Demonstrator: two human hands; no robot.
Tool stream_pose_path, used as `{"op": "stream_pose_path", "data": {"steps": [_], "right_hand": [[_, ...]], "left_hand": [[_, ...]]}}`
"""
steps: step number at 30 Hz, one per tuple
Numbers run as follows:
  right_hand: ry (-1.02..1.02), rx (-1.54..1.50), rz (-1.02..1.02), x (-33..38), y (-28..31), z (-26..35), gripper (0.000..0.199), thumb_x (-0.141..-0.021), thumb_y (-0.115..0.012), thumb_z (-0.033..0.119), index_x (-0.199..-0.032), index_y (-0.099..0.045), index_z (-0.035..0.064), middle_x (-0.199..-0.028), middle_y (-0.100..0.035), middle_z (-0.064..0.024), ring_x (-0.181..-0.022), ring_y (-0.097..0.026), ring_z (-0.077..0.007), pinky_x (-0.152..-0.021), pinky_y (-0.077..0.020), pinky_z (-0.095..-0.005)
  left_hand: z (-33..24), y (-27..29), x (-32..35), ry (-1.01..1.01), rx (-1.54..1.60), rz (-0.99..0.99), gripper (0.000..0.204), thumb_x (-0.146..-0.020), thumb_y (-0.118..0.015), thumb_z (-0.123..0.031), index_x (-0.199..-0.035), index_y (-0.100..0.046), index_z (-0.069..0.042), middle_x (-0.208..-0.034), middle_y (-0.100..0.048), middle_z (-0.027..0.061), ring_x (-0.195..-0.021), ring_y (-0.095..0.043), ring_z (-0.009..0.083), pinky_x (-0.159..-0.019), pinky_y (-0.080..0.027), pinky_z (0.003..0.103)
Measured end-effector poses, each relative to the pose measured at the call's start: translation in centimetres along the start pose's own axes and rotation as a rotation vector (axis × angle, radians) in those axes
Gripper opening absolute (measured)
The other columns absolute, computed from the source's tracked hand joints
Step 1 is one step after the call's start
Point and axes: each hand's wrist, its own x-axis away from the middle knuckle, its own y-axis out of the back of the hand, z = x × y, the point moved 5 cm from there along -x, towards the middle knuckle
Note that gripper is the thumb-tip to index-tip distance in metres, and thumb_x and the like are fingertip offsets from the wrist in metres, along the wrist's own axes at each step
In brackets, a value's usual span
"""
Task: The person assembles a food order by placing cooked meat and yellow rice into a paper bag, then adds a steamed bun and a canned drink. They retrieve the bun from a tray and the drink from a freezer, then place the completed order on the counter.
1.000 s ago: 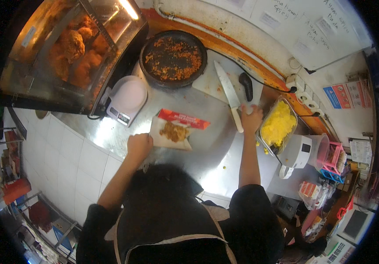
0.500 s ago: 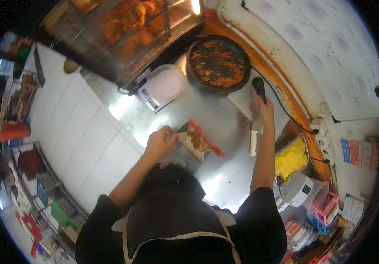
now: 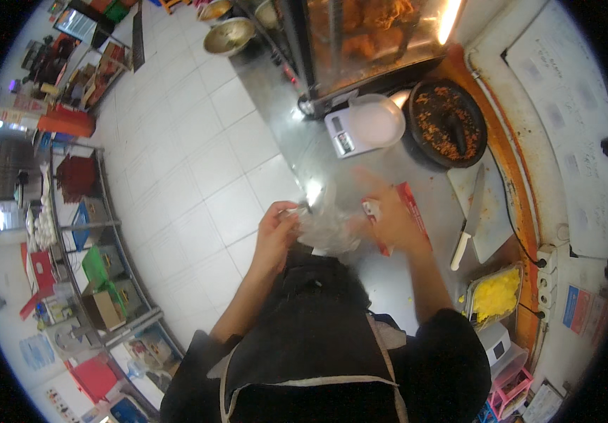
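My left hand pinches the edge of a crumpled clear plastic bag at the counter's near edge. My right hand is smeared by motion between the bag and a small red and white cardboard food box, partly covering the box. Whether its fingers hold anything cannot be made out. Beyond them stands a round dark stone mortar with reddish-brown crumbs, and a dark pestle rests in it. A white kitchen scale is just left of the mortar.
A knife with a white handle lies by a pale cutting board on the right. Nearer is a tray of yellow food. A lit glass display case stands at the back; metal bowls sit at far left.
My right hand has let go of the pestle, now in the mortar, and moved left to the food box. My left hand has left the box and taken the plastic bag. My view has shifted left.
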Motion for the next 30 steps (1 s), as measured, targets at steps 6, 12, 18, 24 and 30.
{"op": "stream_pose_path", "data": {"steps": [6, 12, 18, 24, 30], "right_hand": [[-0.068, 0.327, 0.204, 4.0, -8.9, -2.7, 0.043, -0.083, -0.067, 0.014, -0.126, -0.061, 0.0122, -0.119, -0.064, -0.0144, -0.111, -0.06, -0.037, -0.094, -0.0494, -0.0444], [0.04, 0.57, 0.599, 6.0, -13.3, -2.9, 0.035, -0.085, -0.065, 0.018, -0.119, -0.06, 0.0103, -0.106, -0.064, -0.0144, -0.101, -0.063, -0.0365, -0.087, -0.0508, -0.0478], [-0.038, 0.424, 0.934, 1.6, -20.1, -1.4, 0.039, -0.094, -0.06, 0.035, -0.122, -0.057, 0.0077, -0.104, -0.064, -0.0192, -0.099, -0.063, -0.0392, -0.085, -0.05, -0.0462], [0.099, 0.586, 1.186, -7.4, -28.1, 2.0, 0.028, -0.092, -0.057, 0.026, -0.104, -0.066, 0.0014, -0.103, -0.062, -0.0189, -0.097, -0.061, -0.0366, -0.085, -0.0488, -0.0455], [0.415, 0.772, 1.14, -15.6, -37.1, 4.8, 0.021, -0.085, -0.062, 0.017, -0.1, -0.067, 0.003, -0.101, -0.059, -0.0178, -0.097, -0.06, -0.0362, -0.081, -0.0496, -0.0471]], "left_hand": [[0.4, 4.4, 5.0, -0.018, -0.166, 0.173, 0.042, -0.095, -0.065, -0.021, -0.131, -0.049, -0.007, -0.105, -0.063, 0.0055, -0.107, -0.06, 0.019, -0.094, -0.05, 0.041], [7.2, 7.5, 9.2, 0.09, -0.852, 0.742, 0.042, -0.088, -0.071, -0.033, -0.116, -0.065, -0.002, -0.11, -0.069, 0.0157, -0.102, -0.066, 0.0278, -0.094, -0.051, 0.039], [7.9, 11.8, 2.8, -0.022, -1.144, 0.643, 0.024, -0.085, -0.068, -0.021, -0.102, -0.07, -0.004, -0.094, -0.07, 0.0184, -0.085, -0.069, 0.0328, -0.076, -0.053, 0.041], [-0.1, 20.1, -0.5, -0.203, -1.044, 0.366, 0.022, -0.082, -0.065, -0.023, -0.091, -0.07, -0.004, -0.088, -0.068, 0.0215, -0.081, -0.066, 0.0397, -0.073, -0.051, 0.045], [-7.8, 27.8, -0.9, -0.127, -0.996, -0.039, 0.022, -0.083, -0.063, -0.023, -0.085, -0.07, -0.002, -0.082, -0.066, 0.0226, -0.081, -0.064, 0.0428, -0.073, -0.052, 0.048]]}}
